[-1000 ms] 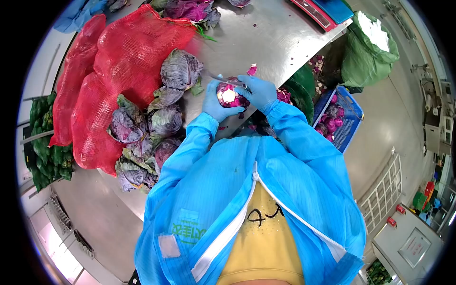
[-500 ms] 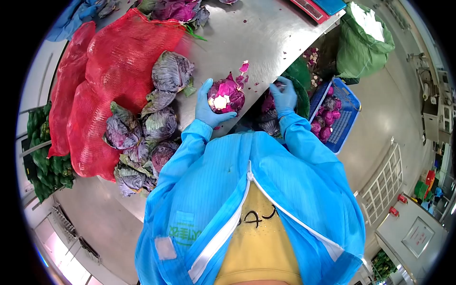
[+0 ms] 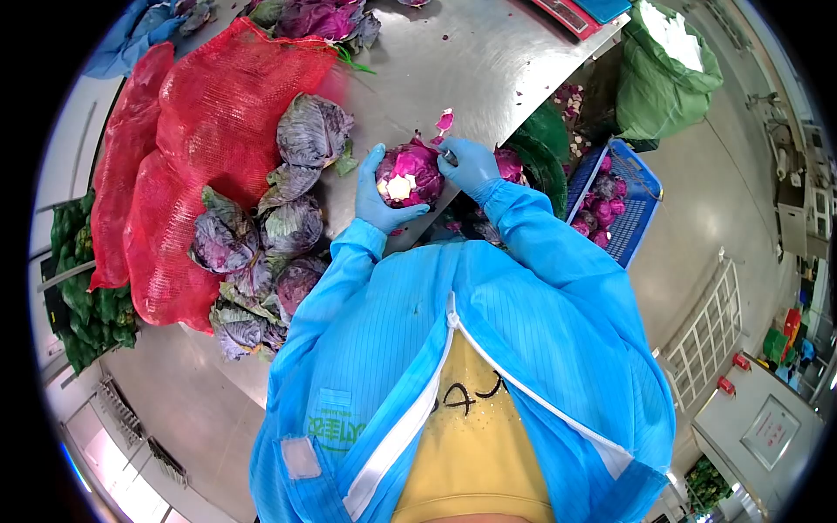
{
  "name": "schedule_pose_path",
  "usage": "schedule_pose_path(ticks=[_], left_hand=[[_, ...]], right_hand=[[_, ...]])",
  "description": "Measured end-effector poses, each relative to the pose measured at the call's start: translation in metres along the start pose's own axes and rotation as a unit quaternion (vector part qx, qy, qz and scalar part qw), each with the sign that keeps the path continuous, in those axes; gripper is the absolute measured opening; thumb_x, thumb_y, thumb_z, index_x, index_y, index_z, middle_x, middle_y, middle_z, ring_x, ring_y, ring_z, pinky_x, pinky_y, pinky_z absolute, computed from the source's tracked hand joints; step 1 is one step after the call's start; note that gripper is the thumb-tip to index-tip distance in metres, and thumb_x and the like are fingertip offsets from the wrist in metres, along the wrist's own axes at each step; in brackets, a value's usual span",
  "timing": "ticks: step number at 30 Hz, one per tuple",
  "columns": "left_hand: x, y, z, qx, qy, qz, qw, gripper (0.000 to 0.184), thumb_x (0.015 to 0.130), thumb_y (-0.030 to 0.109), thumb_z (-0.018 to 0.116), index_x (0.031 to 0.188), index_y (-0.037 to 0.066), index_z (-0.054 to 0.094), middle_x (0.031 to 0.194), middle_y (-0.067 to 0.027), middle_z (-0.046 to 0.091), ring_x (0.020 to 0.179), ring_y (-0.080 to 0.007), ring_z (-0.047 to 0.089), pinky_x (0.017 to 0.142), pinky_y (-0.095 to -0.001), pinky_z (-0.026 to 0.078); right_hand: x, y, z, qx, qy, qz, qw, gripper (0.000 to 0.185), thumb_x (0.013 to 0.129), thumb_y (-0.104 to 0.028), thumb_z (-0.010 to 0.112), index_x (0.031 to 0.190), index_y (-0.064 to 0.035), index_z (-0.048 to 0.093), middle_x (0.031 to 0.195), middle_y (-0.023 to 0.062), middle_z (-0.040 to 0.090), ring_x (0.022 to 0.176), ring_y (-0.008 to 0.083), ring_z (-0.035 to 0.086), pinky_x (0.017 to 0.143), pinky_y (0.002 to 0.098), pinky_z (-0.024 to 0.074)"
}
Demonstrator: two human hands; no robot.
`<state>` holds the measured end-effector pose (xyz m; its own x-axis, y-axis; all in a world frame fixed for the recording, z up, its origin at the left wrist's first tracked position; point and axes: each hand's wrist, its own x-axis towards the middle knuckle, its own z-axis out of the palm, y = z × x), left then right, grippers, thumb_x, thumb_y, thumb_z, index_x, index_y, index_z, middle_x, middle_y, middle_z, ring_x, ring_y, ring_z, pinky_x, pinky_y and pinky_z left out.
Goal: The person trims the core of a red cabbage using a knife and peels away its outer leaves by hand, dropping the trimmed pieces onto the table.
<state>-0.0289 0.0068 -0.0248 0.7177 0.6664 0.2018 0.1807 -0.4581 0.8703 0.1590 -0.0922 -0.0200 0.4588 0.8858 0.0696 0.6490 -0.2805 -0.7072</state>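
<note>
A trimmed red cabbage [image 3: 416, 171], glossy purple with a pale cut stem end, rests over the steel table near its edge. My gloved left hand [image 3: 377, 197] is wrapped round its left and lower side. At its right side, my gloved right hand [image 3: 471, 167] has its fingers curled against the cabbage. A small dark piece shows between those fingers, too small to name. A loose purple leaf scrap [image 3: 445, 120] lies just above the cabbage. Untrimmed red cabbages [image 3: 293, 227] with dull outer leaves are piled to the left of my left hand.
Red mesh sacks [image 3: 218, 122] fill the left of the steel table [image 3: 418, 78]. Off its right edge are a green bag [image 3: 538, 144] with purple leaves beside it and a blue basket [image 3: 643, 213] of small trimmed cabbages. A green sack [image 3: 667, 91] stands behind.
My right hand has moved left and up, from over the green bag to the cabbage's right side. My left hand still holds the cabbage in nearly the same place.
</note>
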Motion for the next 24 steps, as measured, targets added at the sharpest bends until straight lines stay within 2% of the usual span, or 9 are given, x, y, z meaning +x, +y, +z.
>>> schedule_pose_path(ticks=[3,4,9,12,13,15,18,20,24], left_hand=[[-0.004,-0.007,-0.001,-0.044,0.010,0.000,0.999,0.121,0.038,0.031,0.092,0.136,0.002,0.028,0.135,-0.0154,0.037,0.123,-0.0292,0.040,0.106,-0.0371,0.033],[-0.005,-0.008,-0.001,-0.073,0.005,-0.003,0.997,0.120,0.039,0.030,0.092,0.136,0.002,0.028,0.135,-0.0152,0.037,0.124,-0.0286,0.040,0.106,-0.0374,0.033],[-0.013,-0.023,-0.006,-0.160,0.064,-0.055,0.983,0.115,0.043,0.025,0.092,0.136,0.001,0.028,0.136,-0.0141,0.037,0.124,-0.0268,0.040,0.106,-0.0377,0.033],[-0.011,-0.023,-0.007,-0.163,0.062,-0.046,0.983,0.115,0.043,0.024,0.092,0.136,0.001,0.027,0.137,-0.0141,0.037,0.123,-0.0265,0.041,0.106,-0.0365,0.033],[-0.013,-0.022,-0.008,-0.133,0.048,-0.031,0.990,0.116,0.043,0.024,0.092,0.136,0.001,0.027,0.137,-0.0141,0.037,0.123,-0.0264,0.041,0.106,-0.0361,0.033],[-0.008,-0.017,-0.006,-0.119,0.038,-0.028,0.992,0.117,0.043,0.024,0.092,0.137,0.000,0.026,0.137,-0.0142,0.037,0.124,-0.0261,0.041,0.106,-0.0357,0.034],[-0.003,-0.017,-0.005,-0.115,0.035,-0.039,0.992,0.118,0.043,0.023,0.092,0.137,0.000,0.026,0.138,-0.0144,0.037,0.124,-0.0258,0.041,0.106,-0.0360,0.034],[-0.001,-0.021,-0.004,-0.128,0.033,-0.032,0.991,0.117,0.043,0.024,0.092,0.137,0.000,0.026,0.137,-0.0145,0.037,0.124,-0.0258,0.041,0.106,-0.0360,0.034],[-0.004,-0.019,-0.002,-0.134,0.043,-0.030,0.990,0.118,0.042,0.025,0.092,0.137,0.000,0.027,0.136,-0.0148,0.038,0.123,-0.0262,0.043,0.105,-0.0360,0.034]], right_hand=[[0.001,0.025,0.013,0.048,0.077,0.130,0.987,0.023,0.077,-0.024,0.064,0.089,-0.0039,0.062,0.081,0.0149,0.065,0.071,0.0253,0.065,0.063,0.0354,0.0505],[-0.001,0.036,0.007,0.041,0.019,0.211,0.977,0.024,0.077,-0.023,0.064,0.090,-0.0028,0.063,0.076,0.0149,0.065,0.068,0.0236,0.065,0.062,0.0348,0.0508],[-0.053,0.113,0.016,0.143,0.114,0.341,0.922,0.025,0.073,-0.025,0.061,0.090,-0.0073,0.066,0.085,0.0159,0.067,0.079,0.0305,0.065,0.071,0.0384,0.0502],[-0.075,0.077,-0.035,0.019,0.155,0.361,0.919,0.040,0.071,-0.029,0.073,0.103,-0.0074,0.062,0.087,0.0116,0.067,0.078,0.0252,0.064,0.074,0.0352,0.0496],[-0.082,0.085,-0.032,0.010,0.225,0.294,0.929,0.049,0.069,-0.033,0.078,0.108,-0.0095,0.061,0.090,0.0088,0.066,0.077,0.0228,0.063,0.073,0.0339,0.0495],[-0.075,0.052,-0.044,0.042,0.209,0.302,0.929,0.046,0.072,-0.029,0.077,0.110,-0.0096,0.061,0.092,0.0094,0.065,0.080,0.0195,0.063,0.073,0.0314,0.0495],[-0.056,0.018,-0.025,0.222,0.146,0.142,0.954,0.040,0.076,-0.022,0.074,0.111,-0.0075,0.061,0.095,0.0078,0.065,0.080,0.0144,0.062,0.073,0.0285,0.0497],[-0.041,-0.014,-0.018,0.381,-0.009,0.214,0.899,0.049,0.078,-0.025,0.073,0.120,-0.0065,0.056,0.101,0.0085,0.064,0.087,0.0162,0.062,0.080,0.0300,0.0490],[-0.031,-0.004,0.013,0.282,-0.079,0.160,0.943,0.060,0.079,-0.036,0.070,0.124,-0.0019,0.051,0.110,0.0157,0.063,0.098,0.0190,0.060,0.086,0.0291,0.0458]])
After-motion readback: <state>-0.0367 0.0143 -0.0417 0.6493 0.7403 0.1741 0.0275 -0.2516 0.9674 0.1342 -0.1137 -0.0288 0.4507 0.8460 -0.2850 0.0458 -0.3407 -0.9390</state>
